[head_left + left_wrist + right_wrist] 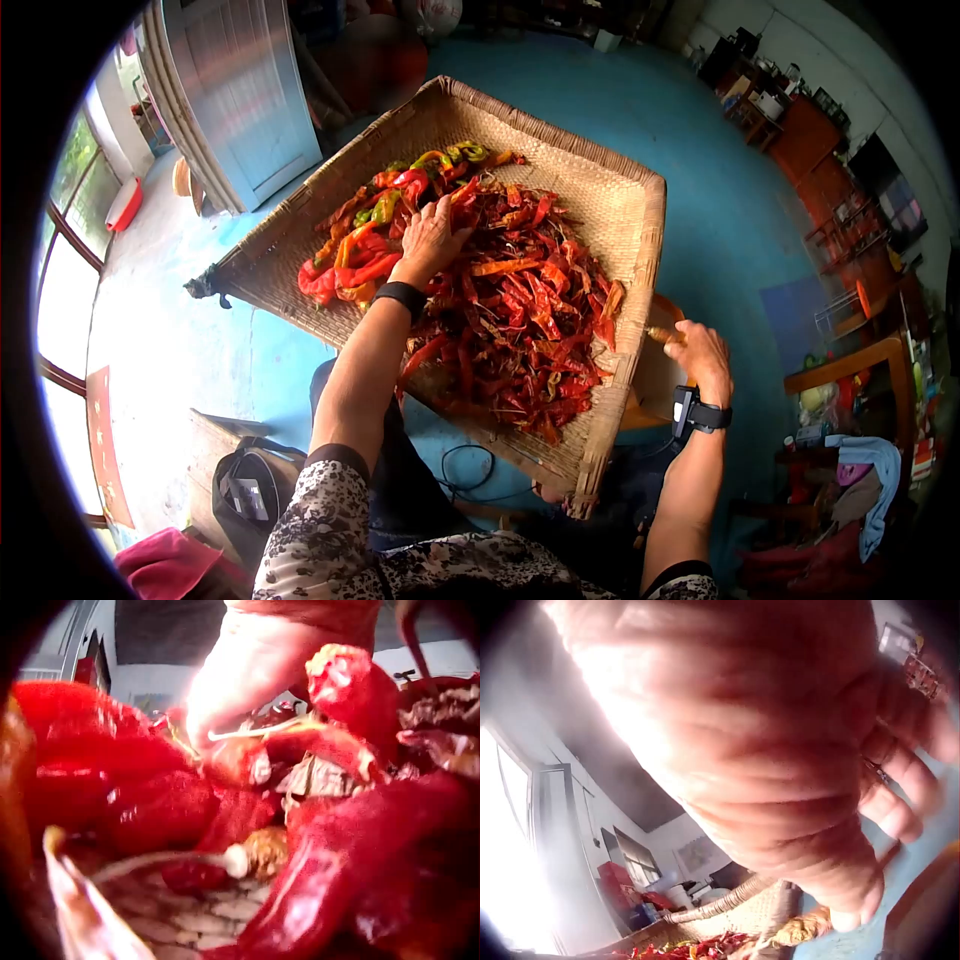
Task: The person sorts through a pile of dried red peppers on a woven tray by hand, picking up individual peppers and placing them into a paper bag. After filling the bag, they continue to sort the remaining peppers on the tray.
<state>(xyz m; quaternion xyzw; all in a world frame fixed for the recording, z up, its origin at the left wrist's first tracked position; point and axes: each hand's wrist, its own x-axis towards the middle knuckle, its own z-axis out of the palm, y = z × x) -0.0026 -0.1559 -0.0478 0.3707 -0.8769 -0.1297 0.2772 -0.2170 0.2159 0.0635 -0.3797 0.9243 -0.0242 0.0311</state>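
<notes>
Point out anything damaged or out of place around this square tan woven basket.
One shrivelled yellow-brown pepper looks odd: the right hand holds it outside the basket, and its dull colour differs from the wrinkled red peppers inside.

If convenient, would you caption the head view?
Left hand on peppers in a woven tray, right hand pinching something yellowish.

The plump peppers (372,265) are bright red, mottled here and there with orange, yellow and green; the dried peppers (535,310) run from deep crimson to brownish red, with flecks of orange; a lone withered pepper (799,930) is yellowish brown; the basket (610,205) is straw-tan with a woven pattern; the sleeve (320,500) has a blotchy black-and-white print and a dark cuff; the wristband (402,296) is black; the floor (700,200) is blue; the basin (124,205) is red and white.
</notes>
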